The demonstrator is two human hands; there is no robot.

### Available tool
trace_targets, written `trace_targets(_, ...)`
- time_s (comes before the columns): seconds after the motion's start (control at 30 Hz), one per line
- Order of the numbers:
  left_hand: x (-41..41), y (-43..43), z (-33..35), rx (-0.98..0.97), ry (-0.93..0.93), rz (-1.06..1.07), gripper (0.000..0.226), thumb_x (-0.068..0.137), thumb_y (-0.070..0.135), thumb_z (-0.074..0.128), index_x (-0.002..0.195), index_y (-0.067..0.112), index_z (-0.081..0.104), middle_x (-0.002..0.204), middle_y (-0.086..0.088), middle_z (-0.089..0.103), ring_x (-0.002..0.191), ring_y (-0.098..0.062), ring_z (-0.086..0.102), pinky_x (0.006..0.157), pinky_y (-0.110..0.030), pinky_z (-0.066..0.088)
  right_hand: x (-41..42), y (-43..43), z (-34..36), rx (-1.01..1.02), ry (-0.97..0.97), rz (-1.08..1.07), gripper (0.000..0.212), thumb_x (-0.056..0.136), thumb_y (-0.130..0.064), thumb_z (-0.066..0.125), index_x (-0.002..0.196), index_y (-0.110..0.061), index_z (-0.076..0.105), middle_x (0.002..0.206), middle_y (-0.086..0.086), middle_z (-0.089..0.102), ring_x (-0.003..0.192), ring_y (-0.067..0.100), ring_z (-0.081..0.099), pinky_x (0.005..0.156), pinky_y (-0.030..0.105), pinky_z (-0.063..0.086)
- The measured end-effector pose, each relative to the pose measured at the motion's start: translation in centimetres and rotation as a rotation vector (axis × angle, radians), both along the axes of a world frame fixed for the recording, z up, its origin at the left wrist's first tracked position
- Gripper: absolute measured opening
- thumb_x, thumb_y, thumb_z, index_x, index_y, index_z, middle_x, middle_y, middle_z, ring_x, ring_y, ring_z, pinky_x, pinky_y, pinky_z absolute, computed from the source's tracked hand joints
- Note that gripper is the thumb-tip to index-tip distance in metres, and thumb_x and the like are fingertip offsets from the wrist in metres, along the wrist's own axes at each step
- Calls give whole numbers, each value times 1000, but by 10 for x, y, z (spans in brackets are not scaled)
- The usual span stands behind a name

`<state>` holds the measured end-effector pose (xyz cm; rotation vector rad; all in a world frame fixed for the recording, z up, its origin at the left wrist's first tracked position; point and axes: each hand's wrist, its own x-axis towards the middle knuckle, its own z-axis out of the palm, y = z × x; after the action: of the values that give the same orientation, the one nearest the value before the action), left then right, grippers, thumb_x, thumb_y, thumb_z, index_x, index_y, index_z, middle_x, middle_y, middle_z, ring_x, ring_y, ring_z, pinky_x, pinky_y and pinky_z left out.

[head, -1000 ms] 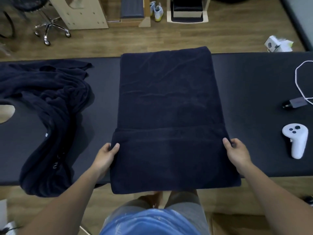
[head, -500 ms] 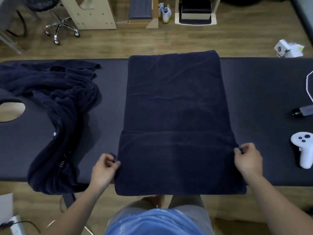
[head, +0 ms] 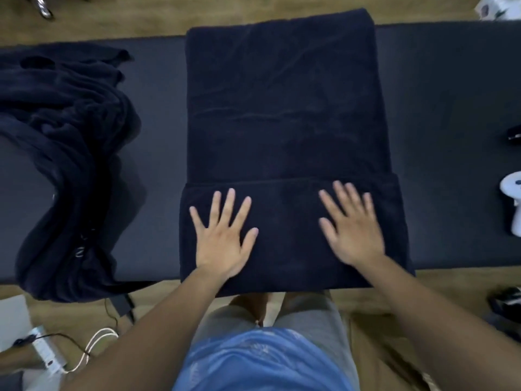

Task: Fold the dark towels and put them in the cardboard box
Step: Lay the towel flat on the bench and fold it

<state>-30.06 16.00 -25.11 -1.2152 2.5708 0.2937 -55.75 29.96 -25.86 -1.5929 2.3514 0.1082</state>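
My left hand (head: 222, 238) and blurred right hand (head: 352, 230) lie spread flat on the navy towel (head: 282, 108); white controller (head: 510, 193) cropped at the right edge.

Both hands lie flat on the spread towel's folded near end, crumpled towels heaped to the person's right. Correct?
No: the head view shows the crumpled towels on the person's left. Left hand and right hand do lie flat on the spread towel.

Towel (head: 284, 108) navy, plain; towel pile (head: 67, 153) navy; bench (head: 445, 108) dark grey; floor (head: 127, 18) wood-brown; controller (head: 511, 204) white.
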Motion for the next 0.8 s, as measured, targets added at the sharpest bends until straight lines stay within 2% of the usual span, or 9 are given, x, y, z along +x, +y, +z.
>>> trace_targets(0.1, 10, -20, 1, 36, -19, 180, 66, 98, 64, 13, 155, 39, -8, 165, 3, -16, 152, -25, -16, 113, -71, -2, -57, 22, -2, 121, 68, -95, 65, 96, -57, 15, 156, -31, 7, 166, 2, 6, 153, 25, 3, 119, 59, 7)
trace_targets(0.17, 18, -35, 3, 102, -9, 349, 66, 97, 64, 11, 155, 39, -11, 165, 1, -18, 151, -26, -17, 113, -72, -2, -81, 22, -2, 191, 43, -224, 65, 97, -61, 4, 155, -34, -4, 166, 0, -3, 152, 24, -6, 118, 62, 2)
trace_targets(0.23, 26, -47, 9, 117, -46, 424, 66, 97, 63, 6, 155, 38, -12, 165, -3, -17, 152, -27, -16, 112, -72, -3, -94, 16, 4, 203, 24, -354, 68, 96, -62, -2, 156, -32, -5, 166, 1, -3, 152, 25, -10, 117, 64, 0)
trace_targets(0.3, 28, -51, 16, 6, -90, 339, 63, 99, 58, 3, 156, 34, -8, 165, -8, -14, 152, -30, -14, 112, -72, -5, -89, 13, 15, 93, 59, -376, 67, 99, -56, 1, 157, -24, 3, 166, 5, 2, 152, 27, -8, 117, 65, 2)
trace_targets(0.4, -1, -19, 30, -135, 53, 94, 66, 98, 51, 24, 157, 22, 11, 165, -14, 5, 152, -35, 3, 113, -70, -4, -27, 0, 35, -125, 73, -281, 63, 98, -41, 25, 154, -12, 25, 162, 13, 20, 151, 35, 11, 116, 66, 11)
trace_targets(0.47, -26, 29, 28, -74, 153, -171, 71, 93, 49, 38, 155, 17, 24, 164, -15, 14, 152, -36, 10, 114, -70, 1, 41, -4, 34, -220, -29, -69, 61, 94, -36, 35, 150, -11, 34, 159, 16, 28, 148, 37, 20, 114, 66, 18)
trace_targets(0.57, -23, 78, 9, 34, 81, -434, 69, 91, 51, 43, 153, 22, 36, 163, -9, 16, 152, -30, 6, 115, -69, 8, 92, 17, 15, -163, -165, 313, 59, 91, -33, 45, 148, -22, 40, 159, 10, 32, 149, 27, 22, 116, 57, 22)
trace_targets(0.67, 19, 60, -2, 34, 5, -350, 71, 88, 62, 43, 152, 34, 32, 162, -4, 26, 151, -30, 16, 110, -73, 14, 42, 48, -1, -114, -93, 287, 60, 91, -42, 51, 148, -27, 41, 159, 5, 33, 148, 26, 27, 118, 54, 22)
trace_targets(0.8, 62, 25, 7, 29, -61, -79, 70, 91, 61, 34, 154, 32, 26, 164, -4, 20, 152, -31, 12, 112, -71, 9, -29, 75, 1, 24, 3, 42, 62, 94, -47, 36, 152, -27, 25, 161, 5, 28, 150, 29, 21, 119, 57, 16)
